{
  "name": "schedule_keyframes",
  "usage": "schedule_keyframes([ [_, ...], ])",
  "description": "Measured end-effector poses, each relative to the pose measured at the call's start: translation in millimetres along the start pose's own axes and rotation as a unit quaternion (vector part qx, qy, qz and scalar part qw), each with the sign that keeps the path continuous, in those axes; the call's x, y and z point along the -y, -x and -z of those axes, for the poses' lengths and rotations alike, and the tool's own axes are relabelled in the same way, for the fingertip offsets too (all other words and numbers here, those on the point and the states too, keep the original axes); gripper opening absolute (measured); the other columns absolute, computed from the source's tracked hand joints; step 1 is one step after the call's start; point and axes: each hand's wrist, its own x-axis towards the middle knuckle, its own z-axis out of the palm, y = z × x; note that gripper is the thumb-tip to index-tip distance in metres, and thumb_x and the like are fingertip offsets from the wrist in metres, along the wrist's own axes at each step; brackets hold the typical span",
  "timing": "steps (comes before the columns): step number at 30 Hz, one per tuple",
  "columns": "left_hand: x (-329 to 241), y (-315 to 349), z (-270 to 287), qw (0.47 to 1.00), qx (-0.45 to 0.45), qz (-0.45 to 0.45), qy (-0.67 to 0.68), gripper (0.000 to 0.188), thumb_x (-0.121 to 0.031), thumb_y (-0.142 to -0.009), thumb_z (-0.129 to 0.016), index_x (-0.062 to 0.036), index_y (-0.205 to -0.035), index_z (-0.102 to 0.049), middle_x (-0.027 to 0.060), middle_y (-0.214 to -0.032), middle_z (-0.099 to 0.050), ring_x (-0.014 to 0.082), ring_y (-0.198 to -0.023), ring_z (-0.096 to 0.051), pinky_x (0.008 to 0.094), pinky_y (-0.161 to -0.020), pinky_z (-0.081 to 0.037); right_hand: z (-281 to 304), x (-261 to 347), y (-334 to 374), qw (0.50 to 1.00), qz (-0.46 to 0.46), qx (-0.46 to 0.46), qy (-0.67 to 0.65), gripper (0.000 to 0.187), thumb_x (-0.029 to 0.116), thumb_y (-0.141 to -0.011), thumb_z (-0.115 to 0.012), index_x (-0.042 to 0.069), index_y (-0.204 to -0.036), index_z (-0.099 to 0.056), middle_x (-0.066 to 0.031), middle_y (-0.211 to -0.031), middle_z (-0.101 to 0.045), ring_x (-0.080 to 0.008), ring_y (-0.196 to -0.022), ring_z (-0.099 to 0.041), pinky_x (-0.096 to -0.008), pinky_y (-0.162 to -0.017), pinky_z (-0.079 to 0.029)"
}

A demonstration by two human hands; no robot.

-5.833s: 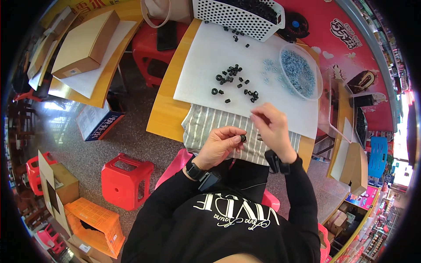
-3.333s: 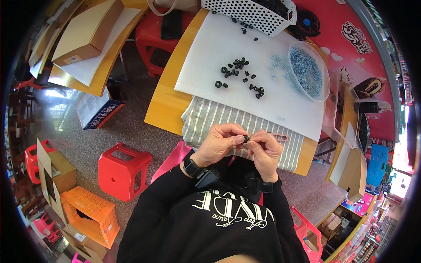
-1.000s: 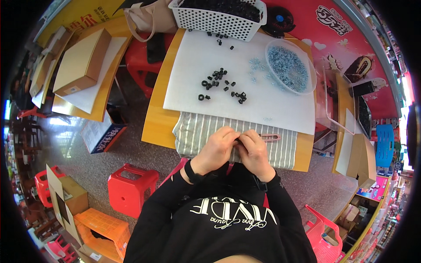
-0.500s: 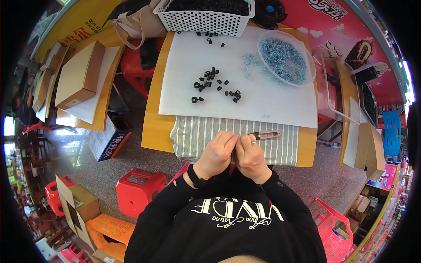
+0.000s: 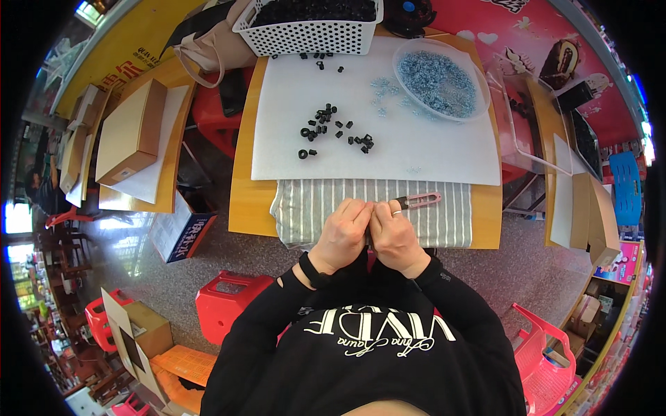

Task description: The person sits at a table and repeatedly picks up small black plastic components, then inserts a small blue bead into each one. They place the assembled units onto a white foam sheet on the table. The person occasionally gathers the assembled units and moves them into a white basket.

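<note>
The left hand and right hand meet above the near edge of a striped cloth on the desk, fingers curled inward; whether they grip anything cannot be told. A pink-and-black tool juts out right of the right hand. Farther off, small black pieces lie scattered on a white sheet, left of a clear tub.

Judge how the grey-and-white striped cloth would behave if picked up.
The striped cloth would probably hang floppy, since its left edge lies in soft wrinkles. Lifting it would likely disturb the pink-and-black tool, which seems to lie across it.
</note>
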Motion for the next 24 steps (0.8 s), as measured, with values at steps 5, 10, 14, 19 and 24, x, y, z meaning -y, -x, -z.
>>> schedule_keyframes([
  [5, -2.1, 0.6, -1.9, 1.000, -0.005, 0.001, -0.015, 0.025, 0.005, -0.073, -0.059, 0.0079, -0.098, -0.062, 0.0145, -0.083, -0.054, 0.0322, -0.077, -0.055, 0.0372, -0.064, -0.049, -1.0, -3.6, -0.7, 1.000, 0.007, -0.013, -0.010, 0.035, 0.006, -0.066, -0.058, -0.013, -0.096, -0.061, -0.0173, -0.086, -0.050, -0.0319, -0.077, -0.052, -0.0338, -0.061, -0.048],
  [10, 12.4, -2.2, 7.2, 0.976, 0.021, 0.124, 0.177, 0.019, 0.004, -0.082, -0.063, 0.0040, -0.101, -0.063, 0.0098, -0.084, -0.063, 0.0217, -0.073, -0.061, 0.0302, -0.063, -0.049, 6.5, -5.5, -5.6, 0.982, -0.084, -0.057, -0.161, 0.037, -0.004, -0.069, -0.059, -0.007, -0.106, -0.060, -0.0155, -0.087, -0.052, -0.0338, -0.078, -0.055, -0.0365, -0.062, -0.049],
  [14, 9.0, -12.9, 36.0, 0.789, 0.052, 0.321, 0.522, 0.013, -0.006, -0.092, -0.064, 0.0010, -0.103, -0.063, 0.0038, -0.086, -0.067, 0.0086, -0.070, -0.060, 0.0220, -0.061, -0.048, 29.9, -1.2, -14.0, 0.897, -0.161, -0.075, -0.405, 0.035, -0.009, -0.080, -0.064, 0.000, -0.113, -0.061, -0.0117, -0.091, -0.058, -0.0249, -0.078, -0.062, -0.0303, -0.066, -0.052],
  [19, -1.6, -7.2, 35.8, 0.663, 0.004, 0.331, 0.671, 0.014, -0.010, -0.093, -0.065, -0.0017, -0.104, -0.064, 0.0043, -0.086, -0.067, 0.0082, -0.070, -0.060, 0.0212, -0.060, -0.049, 42.5, 11.1, -18.9, 0.882, -0.148, -0.126, -0.429, 0.032, -0.006, -0.080, -0.069, 0.000, -0.110, -0.062, -0.0092, -0.086, -0.060, -0.0166, -0.072, -0.063, -0.0264, -0.062, -0.053],
  [24, -13.6, -4.5, 29.8, 0.605, -0.001, 0.374, 0.703, 0.016, -0.014, -0.097, -0.061, -0.0022, -0.107, -0.063, 0.0052, -0.087, -0.067, 0.0105, -0.071, -0.062, 0.0225, -0.060, -0.050, 39.6, 12.9, -15.5, 0.885, -0.162, -0.169, -0.402, 0.023, -0.004, -0.080, -0.071, -0.001, -0.102, -0.065, -0.0081, -0.080, -0.060, -0.0150, -0.066, -0.062, -0.0256, -0.057, -0.051],
])
